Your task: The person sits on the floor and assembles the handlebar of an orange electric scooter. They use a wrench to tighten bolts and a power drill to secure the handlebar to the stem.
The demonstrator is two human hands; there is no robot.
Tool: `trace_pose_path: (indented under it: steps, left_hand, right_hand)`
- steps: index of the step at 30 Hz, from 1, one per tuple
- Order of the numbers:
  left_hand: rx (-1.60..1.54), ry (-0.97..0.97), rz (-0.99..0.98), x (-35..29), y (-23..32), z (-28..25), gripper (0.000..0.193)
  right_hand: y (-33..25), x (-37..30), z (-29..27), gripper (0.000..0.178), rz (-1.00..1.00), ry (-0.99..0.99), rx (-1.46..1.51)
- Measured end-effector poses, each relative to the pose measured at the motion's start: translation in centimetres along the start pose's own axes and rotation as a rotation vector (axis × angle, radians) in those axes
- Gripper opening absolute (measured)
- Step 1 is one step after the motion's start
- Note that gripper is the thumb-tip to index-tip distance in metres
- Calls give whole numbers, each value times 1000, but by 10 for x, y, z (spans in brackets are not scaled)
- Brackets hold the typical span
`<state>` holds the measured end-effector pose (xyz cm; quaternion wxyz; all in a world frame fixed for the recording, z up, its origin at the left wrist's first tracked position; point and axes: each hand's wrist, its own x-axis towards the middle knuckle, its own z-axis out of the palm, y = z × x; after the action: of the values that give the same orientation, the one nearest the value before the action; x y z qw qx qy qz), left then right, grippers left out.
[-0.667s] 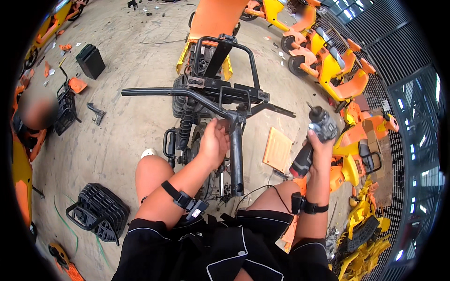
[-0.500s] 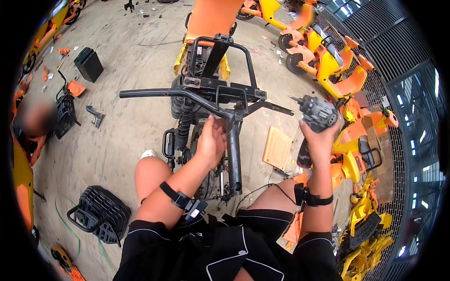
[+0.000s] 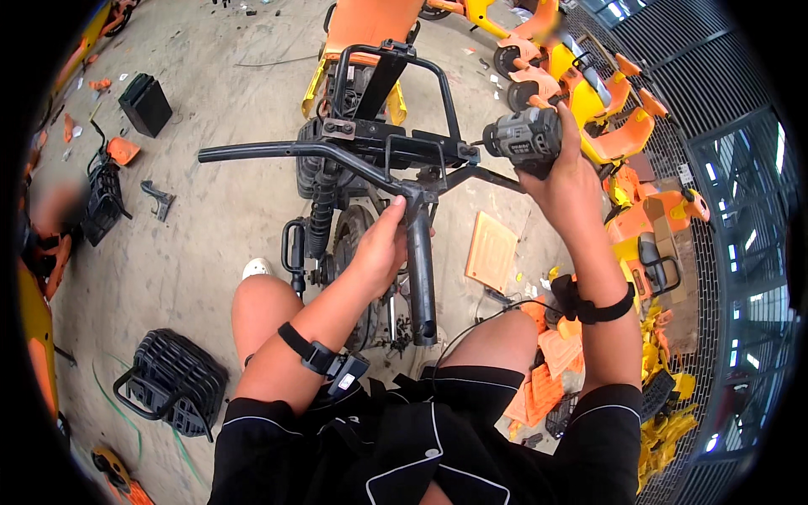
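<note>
In front of me stands a stripped scooter with a bare black metal frame (image 3: 418, 273); a thick tube runs down toward me and side bars branch off it. My left hand (image 3: 383, 252) is closed round the thick tube just below the joint, thumb on its left side, some fingers hidden behind. My right hand (image 3: 566, 181) grips a grey and black power screwdriver (image 3: 523, 141); its handle is hidden by the hand. The tool's tip points left at the right end of the black crossbar bracket (image 3: 438, 150). Whether the tip touches a screw there I cannot tell.
A black crate (image 3: 177, 379) lies at lower left and a black battery box (image 3: 145, 105) at upper left. An orange panel (image 3: 492, 251) rests on the floor right of the frame. Yellow and orange scooters (image 3: 627, 135) line the right, with loose yellow parts (image 3: 669, 438) below.
My right hand has brought the screwdriver leftward and up to the bracket's right end. My left hand has closed round the tube, its thumb now against it.
</note>
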<state>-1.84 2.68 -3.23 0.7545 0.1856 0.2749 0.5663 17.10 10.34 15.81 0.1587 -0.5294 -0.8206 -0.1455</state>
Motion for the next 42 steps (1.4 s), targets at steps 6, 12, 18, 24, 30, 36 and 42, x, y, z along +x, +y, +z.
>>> trace_pose_path:
  steps: [6,12,18,24,30,36,42]
  left_hand:
    - [-9,-29,-8,2,1,-2,54]
    - [-30,-56,-10,3,2,-5,53]
    - [-39,-63,-14,4,4,-6,52]
    - [-56,-60,-1,2,7,-2,50]
    - [-67,-52,0,4,6,-4,49]
    - [-76,-56,11,5,4,-5,48]
    - [-75,-62,15,3,7,-3,47]
  right_hand:
    - [-1,16,-4,103,-109,-49,-91]
    - [-7,23,-9,103,-145,-104,-144]
    - [-10,26,-8,102,-127,-138,-174]
    - [-7,27,-9,102,-144,-136,-163]
    - [-11,29,-11,102,-125,-158,-176]
    - [-17,35,-17,100,-97,-219,-222]
    - [-20,36,-22,99,-152,-195,-239]
